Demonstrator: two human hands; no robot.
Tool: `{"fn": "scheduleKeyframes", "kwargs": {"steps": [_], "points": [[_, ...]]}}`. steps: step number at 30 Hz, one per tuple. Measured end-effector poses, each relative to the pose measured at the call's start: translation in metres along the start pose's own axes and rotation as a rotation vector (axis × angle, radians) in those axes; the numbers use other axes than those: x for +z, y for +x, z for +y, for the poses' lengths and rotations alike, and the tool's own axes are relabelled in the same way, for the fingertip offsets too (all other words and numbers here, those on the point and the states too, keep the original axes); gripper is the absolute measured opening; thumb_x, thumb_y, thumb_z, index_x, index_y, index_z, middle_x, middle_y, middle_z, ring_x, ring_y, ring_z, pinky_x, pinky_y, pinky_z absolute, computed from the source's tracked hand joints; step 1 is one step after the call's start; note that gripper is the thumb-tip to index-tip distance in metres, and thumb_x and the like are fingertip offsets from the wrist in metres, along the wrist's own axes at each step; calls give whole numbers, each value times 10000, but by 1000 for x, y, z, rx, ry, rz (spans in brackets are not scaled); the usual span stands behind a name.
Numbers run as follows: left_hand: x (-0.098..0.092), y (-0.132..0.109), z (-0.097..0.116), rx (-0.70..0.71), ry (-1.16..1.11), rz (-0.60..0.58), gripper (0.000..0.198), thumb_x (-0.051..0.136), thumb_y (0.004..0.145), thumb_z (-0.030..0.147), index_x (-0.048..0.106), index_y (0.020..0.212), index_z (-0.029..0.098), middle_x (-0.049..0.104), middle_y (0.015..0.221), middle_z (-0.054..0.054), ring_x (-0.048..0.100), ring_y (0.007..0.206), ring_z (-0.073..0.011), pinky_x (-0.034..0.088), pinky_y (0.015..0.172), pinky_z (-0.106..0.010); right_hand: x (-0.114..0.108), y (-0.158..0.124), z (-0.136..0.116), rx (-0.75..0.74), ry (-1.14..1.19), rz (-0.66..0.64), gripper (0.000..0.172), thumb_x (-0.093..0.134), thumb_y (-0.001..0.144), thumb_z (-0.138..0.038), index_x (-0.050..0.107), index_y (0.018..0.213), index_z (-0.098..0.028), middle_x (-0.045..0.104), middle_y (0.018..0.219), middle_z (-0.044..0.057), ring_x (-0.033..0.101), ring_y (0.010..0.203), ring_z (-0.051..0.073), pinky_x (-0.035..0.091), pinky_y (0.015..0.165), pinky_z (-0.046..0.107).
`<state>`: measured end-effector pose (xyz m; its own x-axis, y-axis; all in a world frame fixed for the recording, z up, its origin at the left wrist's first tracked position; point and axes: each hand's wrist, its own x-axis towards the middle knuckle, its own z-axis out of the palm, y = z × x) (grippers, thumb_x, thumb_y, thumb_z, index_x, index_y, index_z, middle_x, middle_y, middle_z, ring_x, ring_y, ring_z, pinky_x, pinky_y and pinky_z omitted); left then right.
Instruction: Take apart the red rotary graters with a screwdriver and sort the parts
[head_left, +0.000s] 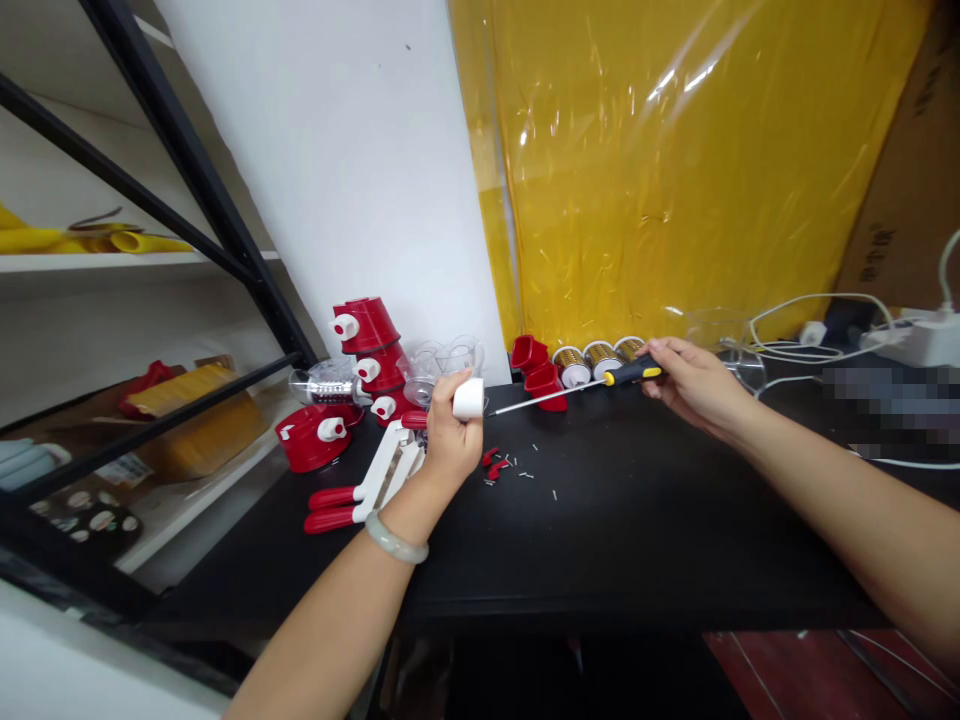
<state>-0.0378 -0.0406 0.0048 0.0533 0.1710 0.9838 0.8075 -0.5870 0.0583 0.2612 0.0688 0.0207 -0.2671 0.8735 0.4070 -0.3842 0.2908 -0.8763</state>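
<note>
My left hand [454, 435] is closed around a white round plastic part [469, 398], its open end turned to the right. In my right hand [694, 385] is a screwdriver [634, 372] with a black and yellow handle. Its shaft points left and the tip ends close by the white part; whether they touch I cannot tell. Below my left hand lie white crank handles with red grips [334, 497]. On the black table [637, 540] small red pieces [495, 467] and several loose screws [526, 475] are scattered.
Stacked red grater bodies [367, 325] with white knobs stand at the back left, another red body [311, 440] beside them. Clear cups [457, 353], red chutes [545, 383] and grater drums [600, 360] line the back. White cables [825, 298] lie right; a black-framed shelf [247, 250] stands left.
</note>
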Motion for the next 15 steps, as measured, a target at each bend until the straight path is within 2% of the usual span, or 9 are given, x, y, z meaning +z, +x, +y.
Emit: {"fn": "scheduleKeyframes", "kwargs": {"steps": [15], "points": [[-1, 0, 3, 12, 14, -13, 579, 543, 803, 50, 428, 1335, 248, 587, 1151, -82, 590, 1067, -203, 499, 945, -411, -2, 2, 0, -31, 17, 25, 407, 824, 628, -531, 638, 777, -202, 573, 639, -34, 506, 449, 67, 410, 411, 196]]}}
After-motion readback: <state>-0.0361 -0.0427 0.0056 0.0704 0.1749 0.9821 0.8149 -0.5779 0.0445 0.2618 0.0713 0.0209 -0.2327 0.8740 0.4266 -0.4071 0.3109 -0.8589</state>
